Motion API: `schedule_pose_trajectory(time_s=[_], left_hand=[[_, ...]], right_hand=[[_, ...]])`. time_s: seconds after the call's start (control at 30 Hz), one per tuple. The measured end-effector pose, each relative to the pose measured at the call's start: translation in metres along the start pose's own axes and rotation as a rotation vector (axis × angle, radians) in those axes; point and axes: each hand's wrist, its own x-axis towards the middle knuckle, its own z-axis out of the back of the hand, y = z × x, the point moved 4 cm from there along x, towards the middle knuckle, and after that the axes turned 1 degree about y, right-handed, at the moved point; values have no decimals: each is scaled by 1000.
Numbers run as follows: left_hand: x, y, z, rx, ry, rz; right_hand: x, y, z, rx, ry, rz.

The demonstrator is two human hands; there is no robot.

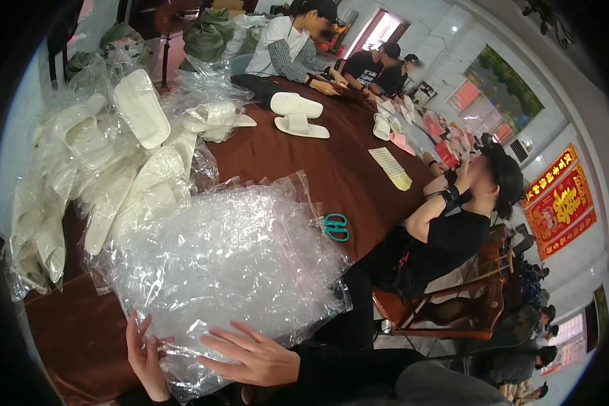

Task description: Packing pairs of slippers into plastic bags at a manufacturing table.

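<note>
A thick stack of clear plastic bags (216, 250) lies at the near edge of the table. At its lower left edge, my left hand (145, 358) touches the plastic with fingers apart. My right hand (257, 355) is spread over the near part of the stack, its fingers stretched out and holding nothing. Left of and beyond the stack is a heap of white slippers (142, 111), many wrapped in clear plastic. Teal-handled scissors (336, 227) rest by the right side of the bags; their blades are hard to see.
A brown cloth (264, 159) covers the table. Farther off are an unwrapped white slipper pair (298, 115) and a striped yellowish sheet (390, 169). One person (453, 210) sits close on the right by a wooden chair (453, 314); another person (294, 54) works at the far side.
</note>
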Motion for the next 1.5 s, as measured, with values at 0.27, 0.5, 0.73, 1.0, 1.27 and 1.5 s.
schedule_pose_trajectory(time_s=[0.27, 0.5, 0.73, 1.0, 1.27, 1.5], left_hand=[[7, 4, 20, 184, -86, -225], [-2, -30, -27, 1467, 146, -502], [17, -8, -38, 1184, 124, -369], [27, 36, -32, 1253, 114, -374], [12, 24, -28, 1106, 100, -428], [13, 40, -40, 1284, 86, -444]], right_hand=[[5, -88, -11, -289, 222, -392], [10, -79, -5, -303, 188, -350], [0, -99, -4, 40, -26, -311], [-9, -164, -32, -274, 218, -446], [-31, -175, 24, -82, 0, -478], [-4, -201, 54, -4, 489, -405]])
